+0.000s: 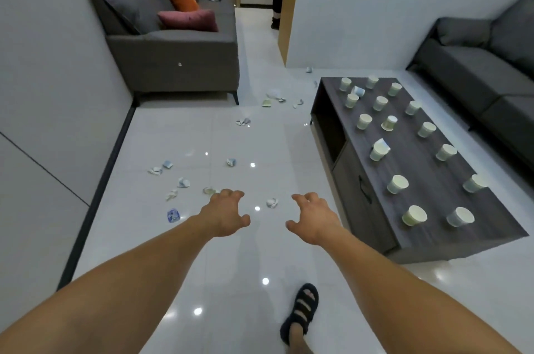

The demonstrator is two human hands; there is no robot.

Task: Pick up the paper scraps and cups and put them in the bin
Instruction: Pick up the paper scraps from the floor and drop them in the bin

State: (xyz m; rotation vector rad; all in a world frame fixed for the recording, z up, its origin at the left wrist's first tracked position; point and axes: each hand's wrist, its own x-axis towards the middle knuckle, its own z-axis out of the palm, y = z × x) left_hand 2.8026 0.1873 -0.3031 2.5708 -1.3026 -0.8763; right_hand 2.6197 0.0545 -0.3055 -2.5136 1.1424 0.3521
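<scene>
Hovering at mid-frame over the glossy white tile floor [245, 252], the left hand [224, 213] and right hand [313, 218] both hold nothing: fingers spread and half-curled like claws, palms down. The task looks to be at its very start, in the reach before a first pickup.

The paper scraps [272, 202] lie scattered across the tiles from just beyond the fingertips up to the foot of the grey fabric sofa [173, 59] at upper left. They are small, crumpled, pale pieces with blue and green print, and one flatter blue piece [173, 215] sits left of the left wrist. The cups [398, 184] stand apart from one another on the dark wood-grain coffee table [427, 169] at right, and are thin paper tapers, most mouth-down, a few tipped.

The nearest scrap lies between the two hands, so the next move probably calls for bending low and pinching it off the slick tile (light paper skids easily). No bin is in view.
</scene>
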